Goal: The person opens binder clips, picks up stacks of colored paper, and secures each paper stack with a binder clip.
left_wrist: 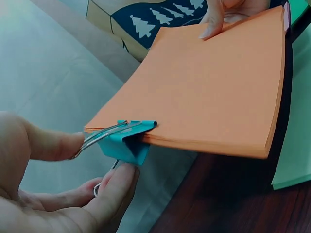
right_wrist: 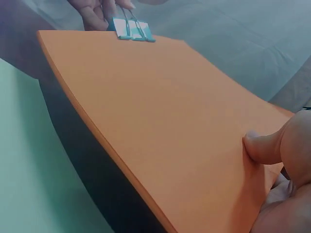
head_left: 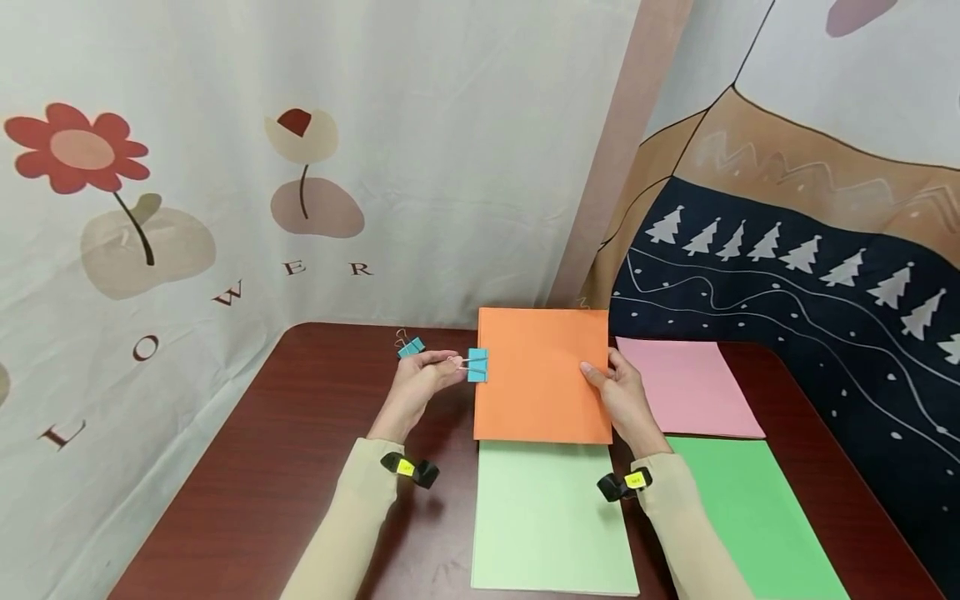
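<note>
A stack of orange paper (head_left: 543, 387) is held up above the table, tilted. My left hand (head_left: 422, 385) pinches the wire handles of a teal binder clip (head_left: 477, 365), thumb on one handle and fingers on the other. In the left wrist view that binder clip (left_wrist: 129, 141) sits over the stack's edge. On the opposite edge, my right hand (head_left: 624, 392) grips the orange stack, its thumb (right_wrist: 265, 145) on top and its fingers mostly hidden beneath. A second teal binder clip (head_left: 410, 347) lies on the table just beyond my left hand.
Pale green paper (head_left: 551, 525) lies on the dark wooden table (head_left: 247, 500) below the orange stack. To the right are a pink paper stack (head_left: 693, 387) and a bright green one (head_left: 757, 517). A printed curtain (head_left: 450, 167) hangs behind the table's back edge.
</note>
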Tool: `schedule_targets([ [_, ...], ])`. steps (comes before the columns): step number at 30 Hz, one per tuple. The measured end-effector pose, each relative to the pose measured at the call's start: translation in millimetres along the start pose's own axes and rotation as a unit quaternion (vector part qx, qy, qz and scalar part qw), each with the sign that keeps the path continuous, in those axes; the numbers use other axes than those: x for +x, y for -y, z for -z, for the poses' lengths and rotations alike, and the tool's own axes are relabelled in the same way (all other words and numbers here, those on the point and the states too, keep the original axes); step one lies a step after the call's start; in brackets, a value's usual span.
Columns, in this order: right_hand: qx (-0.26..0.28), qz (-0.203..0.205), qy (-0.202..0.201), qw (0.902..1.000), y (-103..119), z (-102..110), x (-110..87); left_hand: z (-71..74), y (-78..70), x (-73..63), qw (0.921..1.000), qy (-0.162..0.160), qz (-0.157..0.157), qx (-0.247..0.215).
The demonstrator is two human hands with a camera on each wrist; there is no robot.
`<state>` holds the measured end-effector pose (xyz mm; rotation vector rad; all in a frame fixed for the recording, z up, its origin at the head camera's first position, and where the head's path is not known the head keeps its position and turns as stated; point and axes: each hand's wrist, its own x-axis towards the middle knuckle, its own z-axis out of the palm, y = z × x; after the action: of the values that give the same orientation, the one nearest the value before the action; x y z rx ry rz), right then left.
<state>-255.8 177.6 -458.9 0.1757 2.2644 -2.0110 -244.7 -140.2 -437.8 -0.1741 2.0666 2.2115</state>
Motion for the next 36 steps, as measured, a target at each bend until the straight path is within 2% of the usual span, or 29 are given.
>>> schedule_targets([
  [5, -0.016, -0.013, 0.005, 0.9998, 5, 1, 3.5, 2.1, -3.3, 3.7, 0.9994, 0.014, 0.004, 0.031],
  [12, -0.034, -0.033, 0.005, 0.9989, 11, 1, 17.1, 4.4, -3.0, 19.1, 0.9970, 0.027, 0.015, 0.071],
  [19, -0.052, -0.052, 0.002, 0.9973, 18, -1, 31.3, 3.4, -7.9, 29.5, 0.9911, 0.028, 0.021, 0.128],
  [25, -0.090, -0.053, 0.011, 0.9945, 20, -2, 43.7, 3.0, -9.0, 39.2, 0.9817, 0.021, 0.033, 0.186],
  [31, -0.146, -0.040, 0.022, 0.9882, 14, -5, 53.4, 3.0, -3.2, 50.1, 0.9666, 0.018, 0.037, 0.253],
  [33, -0.185, -0.036, 0.022, 0.9819, 12, -5, 54.9, 2.8, -0.5, 53.5, 0.9594, 0.015, 0.038, 0.279],
  [36, -0.259, -0.028, 0.012, 0.9654, 10, -6, 55.8, 1.2, 3.3, 57.3, 0.9498, 0.011, 0.037, 0.311],
])
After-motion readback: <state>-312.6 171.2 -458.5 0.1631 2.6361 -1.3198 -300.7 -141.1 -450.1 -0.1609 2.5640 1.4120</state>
